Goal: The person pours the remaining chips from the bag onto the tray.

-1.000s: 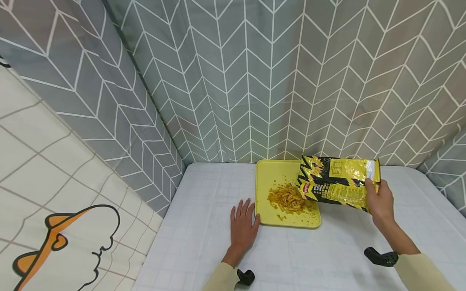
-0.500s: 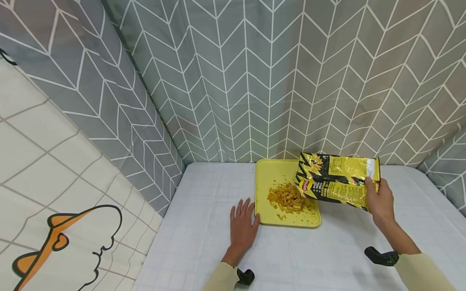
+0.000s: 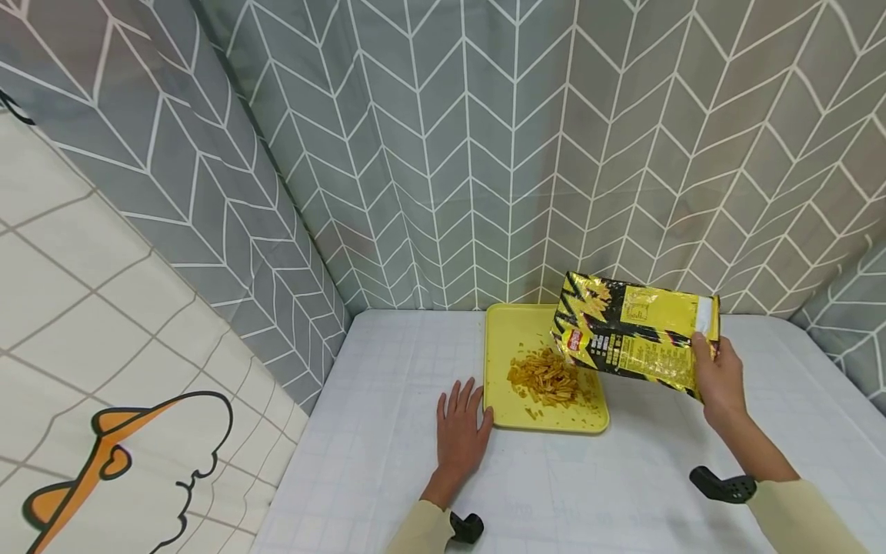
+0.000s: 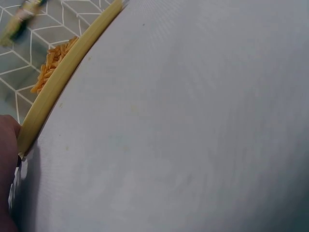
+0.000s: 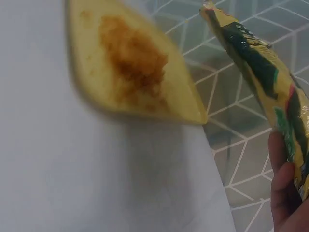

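A black and yellow snack bag hangs over the right part of a yellow tray, its left end tipped upward. My right hand grips the bag's right end, thumb across the printed face. In the right wrist view the snack bag stands clear of the tray. A heap of orange-brown snack sticks and crumbs lies on the tray. My left hand rests on the cloth with fingers spread, thumb at the tray's left edge. In the left wrist view the tray's side shows beside the thumb.
A white cloth covers the table. Behind it hangs a grey curtain with white zigzag lines. A white tiled panel with a cartoon drawing stands at the left. Each wrist wears a black device.
My right hand has raised the snack bag's left end, and the bag has shifted slightly left. The left hand, tray and snack heap stay in place.
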`<state>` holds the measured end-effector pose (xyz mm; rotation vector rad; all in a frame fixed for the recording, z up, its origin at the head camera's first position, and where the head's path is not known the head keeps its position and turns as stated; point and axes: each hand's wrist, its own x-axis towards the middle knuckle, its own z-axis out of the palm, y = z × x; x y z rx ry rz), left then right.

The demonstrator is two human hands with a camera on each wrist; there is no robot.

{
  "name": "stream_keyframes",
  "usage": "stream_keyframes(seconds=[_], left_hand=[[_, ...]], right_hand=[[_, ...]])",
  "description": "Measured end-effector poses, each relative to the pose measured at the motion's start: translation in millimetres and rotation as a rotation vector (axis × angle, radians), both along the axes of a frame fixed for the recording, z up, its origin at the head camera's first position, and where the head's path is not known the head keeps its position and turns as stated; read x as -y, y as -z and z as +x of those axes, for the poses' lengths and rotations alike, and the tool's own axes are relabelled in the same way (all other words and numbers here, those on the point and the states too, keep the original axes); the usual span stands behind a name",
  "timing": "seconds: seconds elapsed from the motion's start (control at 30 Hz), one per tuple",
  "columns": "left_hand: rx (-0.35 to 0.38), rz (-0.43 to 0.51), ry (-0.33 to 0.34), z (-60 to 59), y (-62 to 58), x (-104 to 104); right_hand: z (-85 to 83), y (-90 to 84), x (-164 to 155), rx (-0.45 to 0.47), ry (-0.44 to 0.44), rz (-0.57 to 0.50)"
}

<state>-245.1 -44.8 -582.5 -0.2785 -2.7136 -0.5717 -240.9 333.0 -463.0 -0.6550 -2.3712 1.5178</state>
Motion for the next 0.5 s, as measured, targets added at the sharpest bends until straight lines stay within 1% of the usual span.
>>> stream_keyframes(seconds=[0.13, 0.17, 0.3, 0.4, 0.5], left_hand=[[0.026, 0.006, 0.003, 0.4, -1.5, 0.6], [0.035, 0.007, 0.004, 0.4, -1.9, 0.7], [0.042, 0.01, 0.003, -0.4, -1.6, 0.9], [0.037, 0.012, 0.003, -0.5, -1.6, 0.8], [0.043, 0.011, 0.001, -0.2, -2.3, 0.8]], right_hand=[[1.3, -0.5, 4.5, 0.0, -0.013, 0.131], [1.4, -1.2, 5.6, -0.002, -0.012, 0.137], [-0.1, -3.4, 6.5, -0.015, 0.004, 0.071], [-0.5, -3.4, 6.6, -0.013, -0.002, 0.098], [-0.3, -2.8, 8.0, -0.003, -0.016, 0.157]])
